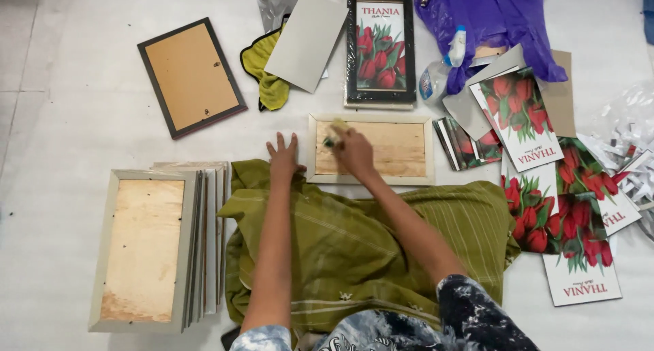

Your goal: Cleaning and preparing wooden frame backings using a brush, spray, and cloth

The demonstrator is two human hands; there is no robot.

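Nearest us, an olive-green striped cloth (354, 235) covers the lap, and both forearms reach out over it. To the left on the white floor (61, 140) we see a stack of pale frames (146, 249) lying back-side up. Our left hand (284, 159) lies flat with the fingers spread, on the cloth's far edge just beside the left side of a light wooden frame (371, 149). That frame lies face down on the floor, straight ahead, its plywood back showing. Our right hand (354, 149) rests on that back near the upper left corner, fingers curled around a small object (334, 132); it is too blurred for us to tell what it is, perhaps a small tool. To the right lie loose prints of red tulips (545, 208). Farther off we see a black-framed tulip print (380, 48), a grey board (306, 41) over a yellow-green rag (267, 72), a dark frame (191, 77) face down, a spray bottle (439, 72) and a purple plastic bag (497, 17).
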